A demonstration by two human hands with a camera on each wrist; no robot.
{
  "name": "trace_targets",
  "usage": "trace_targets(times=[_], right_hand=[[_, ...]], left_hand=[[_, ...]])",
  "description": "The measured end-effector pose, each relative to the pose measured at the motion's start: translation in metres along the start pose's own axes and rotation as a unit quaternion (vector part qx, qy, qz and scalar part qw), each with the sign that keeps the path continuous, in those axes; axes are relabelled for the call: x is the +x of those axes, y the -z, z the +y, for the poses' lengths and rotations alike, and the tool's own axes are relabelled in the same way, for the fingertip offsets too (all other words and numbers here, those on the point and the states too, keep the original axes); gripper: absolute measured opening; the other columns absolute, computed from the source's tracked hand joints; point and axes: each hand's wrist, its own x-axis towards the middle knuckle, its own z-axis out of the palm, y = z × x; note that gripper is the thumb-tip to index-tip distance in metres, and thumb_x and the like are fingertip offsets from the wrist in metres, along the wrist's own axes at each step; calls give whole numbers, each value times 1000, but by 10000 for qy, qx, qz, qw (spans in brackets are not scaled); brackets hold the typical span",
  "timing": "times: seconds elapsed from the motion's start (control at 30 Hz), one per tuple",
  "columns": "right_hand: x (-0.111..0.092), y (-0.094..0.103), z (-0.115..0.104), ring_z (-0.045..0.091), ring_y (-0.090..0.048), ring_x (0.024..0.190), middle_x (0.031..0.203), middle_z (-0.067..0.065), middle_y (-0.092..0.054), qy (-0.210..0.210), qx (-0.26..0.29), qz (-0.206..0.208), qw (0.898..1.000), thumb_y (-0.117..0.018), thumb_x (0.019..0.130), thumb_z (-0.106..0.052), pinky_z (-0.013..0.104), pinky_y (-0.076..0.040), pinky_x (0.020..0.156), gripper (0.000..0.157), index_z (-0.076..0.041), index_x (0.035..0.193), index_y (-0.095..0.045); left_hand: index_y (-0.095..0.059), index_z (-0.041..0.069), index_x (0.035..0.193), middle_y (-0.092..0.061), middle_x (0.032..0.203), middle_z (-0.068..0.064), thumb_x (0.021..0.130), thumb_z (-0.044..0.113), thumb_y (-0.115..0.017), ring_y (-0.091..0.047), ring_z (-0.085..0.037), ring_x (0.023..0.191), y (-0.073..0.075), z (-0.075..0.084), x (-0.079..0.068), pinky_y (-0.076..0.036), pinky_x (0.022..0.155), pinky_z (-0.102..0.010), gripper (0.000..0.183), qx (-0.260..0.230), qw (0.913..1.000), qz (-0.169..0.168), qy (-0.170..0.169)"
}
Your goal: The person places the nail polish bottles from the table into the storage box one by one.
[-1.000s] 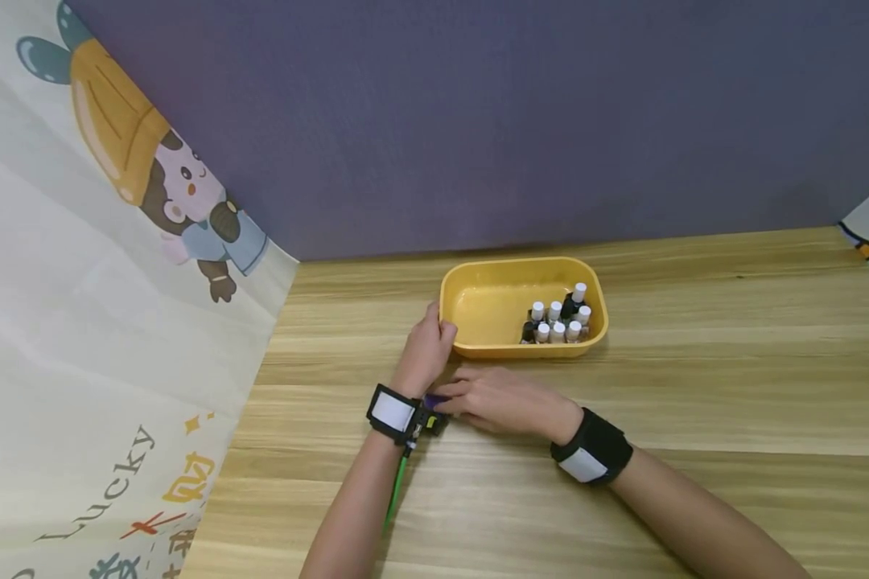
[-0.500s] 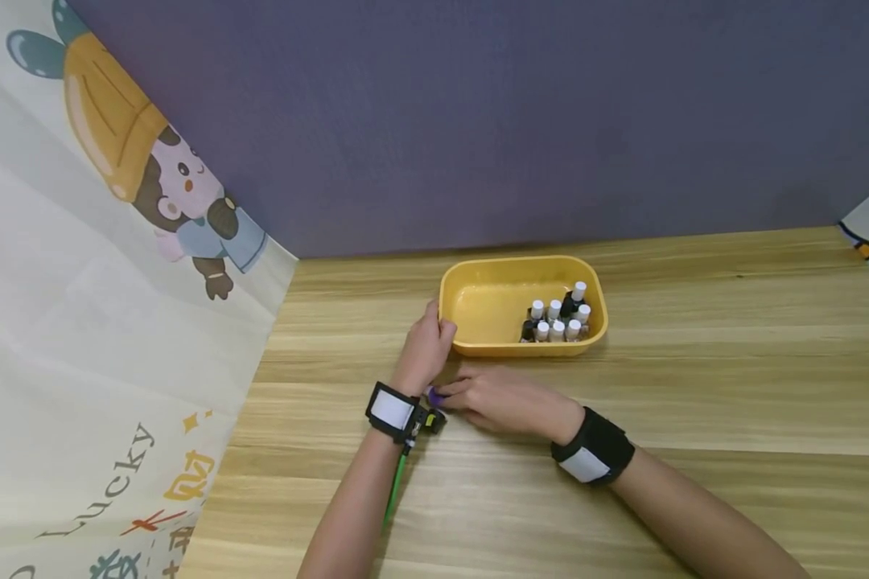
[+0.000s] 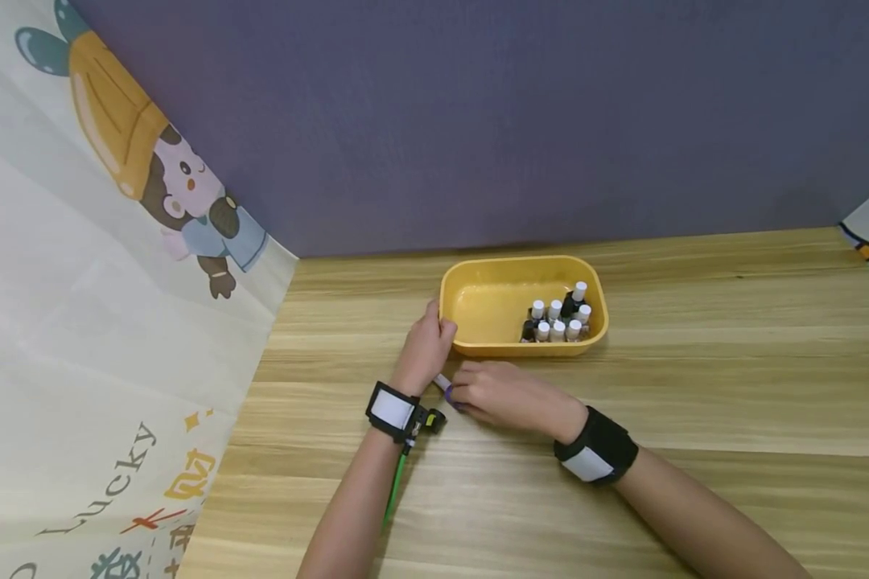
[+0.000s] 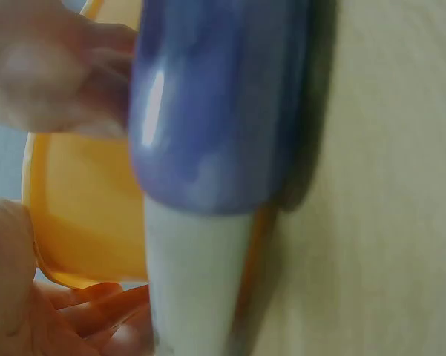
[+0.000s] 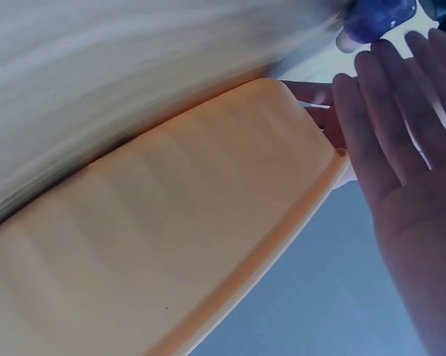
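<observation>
My left hand (image 3: 423, 350) grips the left end of a yellow plastic basin (image 3: 481, 310), thumb at the rim. Several small nail polish bottles (image 3: 556, 330) with white caps stand grouped in the basin's right side. In front of the basin, my right hand (image 3: 507, 398) pinches a purple nail polish bottle (image 4: 208, 111) between its fingertips; its long white cap (image 4: 197, 274) points towards the left hand. The bottle shows large and close over the wooden table in the left wrist view. The right wrist view has the fingers (image 5: 389, 111) reaching forward, the purple body just beyond their tips.
The wooden table (image 3: 695, 346) extends right of the basin and towards me. A dark blue-grey panel (image 3: 521, 121) rises behind it. A white printed cloth (image 3: 116, 322) hangs at the left. A small camera (image 3: 432, 420) with a green cable sits on the left wrist.
The purple bottle has shifted slightly right with my right hand, and its white cap now shows out from beside the left wrist. The left hand and the basin stay in place.
</observation>
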Motion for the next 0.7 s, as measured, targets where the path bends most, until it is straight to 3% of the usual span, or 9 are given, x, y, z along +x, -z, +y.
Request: trace_targets(times=[0.3,0.6,0.7], right_hand=[[-4,-7,4,10,-50,99,113,-3,-58,-67,-288,-131,9995,-49,90,-16,23,-43,78,28,-18,116,-61],[-7,-8,4,6,-49,81,95,-4,-53,-325,-315,-186,9988,-47,90,-9,21,-42,66,26,-20,106,-64],[-7,-7,4,7,-50,83,95,-4,-54,-347,-422,-199,9983,-47,89,-9,22,-43,68,24,-19,105,-63]], left_hand=[[-34,8,138,-55,95,-6,94,26,-35,-53,-18,73,-4,-3,2,-44,63,-30,48,-10,10000,-29,0],[-34,10,138,-55,94,-7,93,27,-35,-53,-18,72,-4,-3,2,-44,62,-31,47,-50,10000,-36,53],[-34,10,138,-55,94,-7,93,28,-34,-53,-18,71,-5,-3,2,-44,60,-30,48,-51,9999,-41,84]])
